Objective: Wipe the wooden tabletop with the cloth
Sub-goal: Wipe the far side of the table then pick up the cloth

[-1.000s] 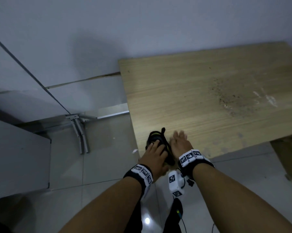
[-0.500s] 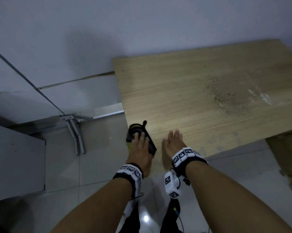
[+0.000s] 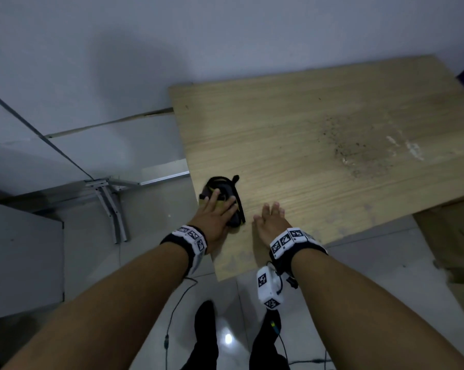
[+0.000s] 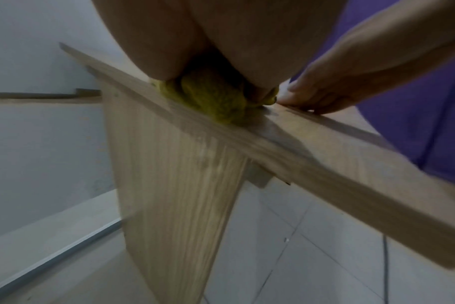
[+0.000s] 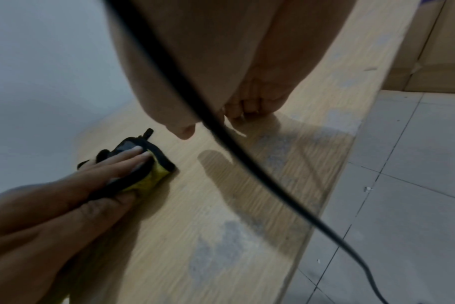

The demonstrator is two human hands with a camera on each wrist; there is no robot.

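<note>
The wooden tabletop (image 3: 292,129) runs from the wall towards me. A crumpled black and yellow cloth (image 3: 225,188) lies at its left edge, near the front corner. My left hand (image 3: 220,209) presses down on the cloth with straight fingers; in the right wrist view the left hand (image 5: 117,168) covers the cloth (image 5: 148,176), thumb beside it. My right hand (image 3: 270,218) rests flat on the bare wood just right of the cloth, holding nothing. A patch of dark crumbs and dust (image 3: 359,153) with white streaks (image 3: 412,150) lies far right. From the left wrist only the yellow cloth (image 4: 213,98) shows under the palm.
A cardboard box (image 3: 449,236) stands on the tiled floor right of the table. A metal bracket (image 3: 110,204) and a grey cabinet (image 3: 19,257) are at the left. A black cable (image 5: 221,133) hangs from my right wrist. The wall backs the table.
My left hand has slid the cloth leftward to the table's left edge, away from the right hand. The right hand has stayed flat near the front edge.
</note>
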